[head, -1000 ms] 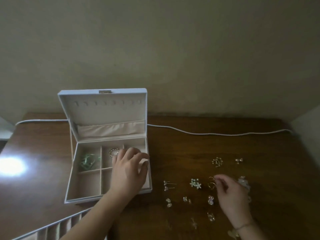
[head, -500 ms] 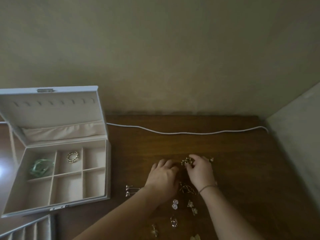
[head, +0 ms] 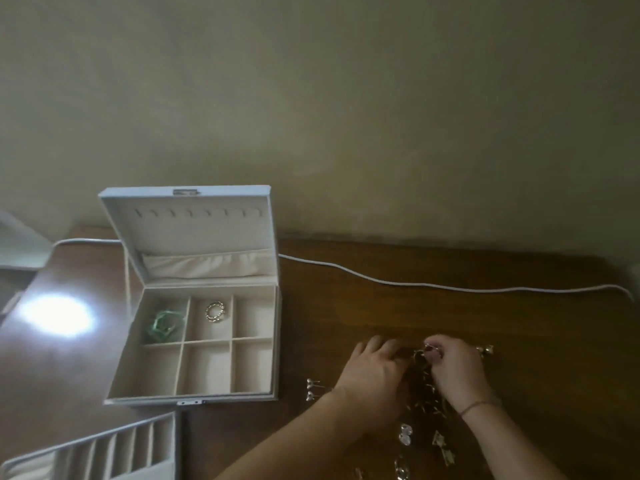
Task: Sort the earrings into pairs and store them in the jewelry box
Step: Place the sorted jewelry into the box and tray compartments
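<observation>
1. A dark brown wooden surface (head: 346, 306) runs across the lower half of the view, with a plain wall rising behind its far edge.
2. A white jewelry box (head: 277, 341) sits toward the left side of the surface with its lid standing open. Its base is split into six compartments in two rows of three.
3. A white ring tray (head: 104, 452) with ribbed slots lies at the near left corner, just in front of the box.
4. A white cable (head: 415, 285) trails along the far edge, from behind the box to the right.
5. The left hand (head: 372, 379) rests palm down on the surface, right of the box, with its fingers curled over scattered earrings; whether it grips anything cannot be told.
6. The right hand (head: 457, 372), just beside the left, pinches a gold earring (head: 424, 355) in its fingertips.
7. Green earrings (head: 162, 327) lie in the far left compartment.
8. A gold hoop pair (head: 215, 311) lies in the far middle compartment.
9. Loose earrings (head: 405, 438) lie near the front edge, below the hands, and two studs (head: 311, 389) lie left of the left wrist.
</observation>
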Motion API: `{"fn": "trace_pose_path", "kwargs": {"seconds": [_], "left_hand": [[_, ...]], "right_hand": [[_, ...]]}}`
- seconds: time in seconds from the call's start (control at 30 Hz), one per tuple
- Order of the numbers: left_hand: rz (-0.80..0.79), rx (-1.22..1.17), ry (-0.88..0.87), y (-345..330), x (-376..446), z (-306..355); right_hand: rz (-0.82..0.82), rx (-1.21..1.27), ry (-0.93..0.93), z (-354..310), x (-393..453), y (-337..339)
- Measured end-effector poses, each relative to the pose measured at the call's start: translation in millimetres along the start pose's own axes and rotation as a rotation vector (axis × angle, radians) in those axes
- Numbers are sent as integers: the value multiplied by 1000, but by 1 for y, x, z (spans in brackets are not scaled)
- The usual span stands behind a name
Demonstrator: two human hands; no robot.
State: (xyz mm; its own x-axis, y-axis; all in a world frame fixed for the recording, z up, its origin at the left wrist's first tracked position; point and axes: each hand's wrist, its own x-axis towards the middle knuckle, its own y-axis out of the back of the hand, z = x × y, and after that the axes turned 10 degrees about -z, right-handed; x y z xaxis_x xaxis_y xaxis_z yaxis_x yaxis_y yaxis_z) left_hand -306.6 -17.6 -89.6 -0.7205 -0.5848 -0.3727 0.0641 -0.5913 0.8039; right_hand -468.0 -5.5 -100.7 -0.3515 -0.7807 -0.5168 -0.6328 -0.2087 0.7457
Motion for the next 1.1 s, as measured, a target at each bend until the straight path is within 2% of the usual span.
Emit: {"fn": "trace_pose_path", "kwargs": {"seconds": [0.13,0.23,0.33,0.4,0.53,0.67,0.77,0.9,1.03,1.1], "left_hand": [[313,-52,-113,8,-51,-41],[515,-49,-17,10,-101,-85],[592,-47,94,4,-140,-122],[630,-59,110,-3,-156,-139],[661,-60,76,-21,-171,-152],[631,-12,57,-28,-172,-157],[610,6,51,-27,-172,-161],[596,1,-22,-34,-171,-169],[738,72,-77,-25,-190,-182],[822,118,7,-18,-207,-198]], "right_hand": [[-85,179,37,-26,-12,7],[-128,321,141,-74,-29,4],[-192,330,354,-137,-43,-17],[-239,279,492,-182,-49,-45],[-203,-25,726,-248,-47,-121],[-84,-478,634,-269,-45,-162],[-96,-532,567,-271,-48,-168],[-79,-590,574,-272,-46,-165],[-122,-721,611,-272,-41,-162],[-137,-699,617,-270,-41,-158]]}}
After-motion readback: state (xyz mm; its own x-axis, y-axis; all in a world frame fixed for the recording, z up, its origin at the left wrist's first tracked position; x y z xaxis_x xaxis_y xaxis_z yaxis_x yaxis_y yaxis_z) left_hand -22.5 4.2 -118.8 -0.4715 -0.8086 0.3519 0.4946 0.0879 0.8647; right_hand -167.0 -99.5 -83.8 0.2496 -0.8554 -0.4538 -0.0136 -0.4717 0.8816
